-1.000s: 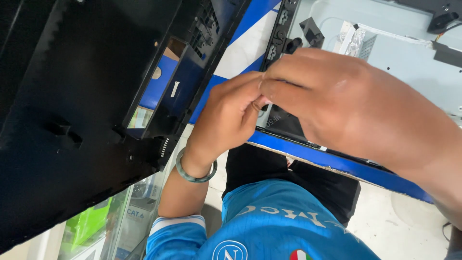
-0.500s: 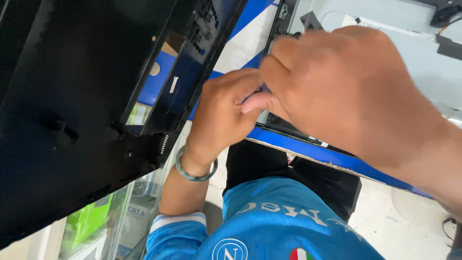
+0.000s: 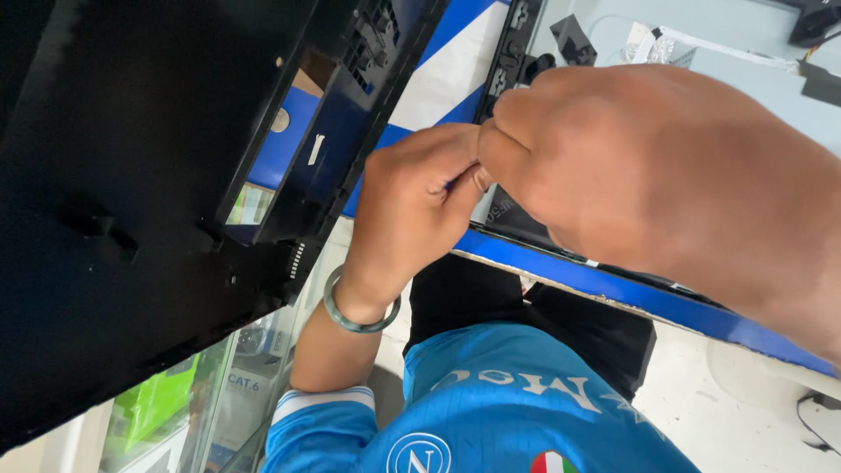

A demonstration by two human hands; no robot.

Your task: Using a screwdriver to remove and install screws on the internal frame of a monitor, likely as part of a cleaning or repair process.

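My left hand (image 3: 416, 206), with a green bangle (image 3: 355, 315) on its wrist, has thumb and forefinger pinched on a small part (image 3: 451, 185); only a bluish sliver of it shows. My right hand (image 3: 648, 175) is large and close to the camera. Its curled fingertips meet the left hand's at the same spot, and its palm side is hidden. Both hands work at the near edge of a black strip with sockets (image 3: 511, 54), above a blue bench edge (image 3: 613, 289). A big black panel (image 3: 131, 219) leans at the left, touching neither hand.
A pale grey sheet-metal plate (image 3: 745, 96) with bits of black tape and silver foil lies at the top right. A glass case with green boxes (image 3: 158, 403) stands at the lower left. My blue shirt (image 3: 491, 420) fills the bottom. A cable (image 3: 819, 412) lies on the pale floor.
My right hand has moved up and closer to the camera, and covers more of the black strip. The left hand stays pinched at the same place.
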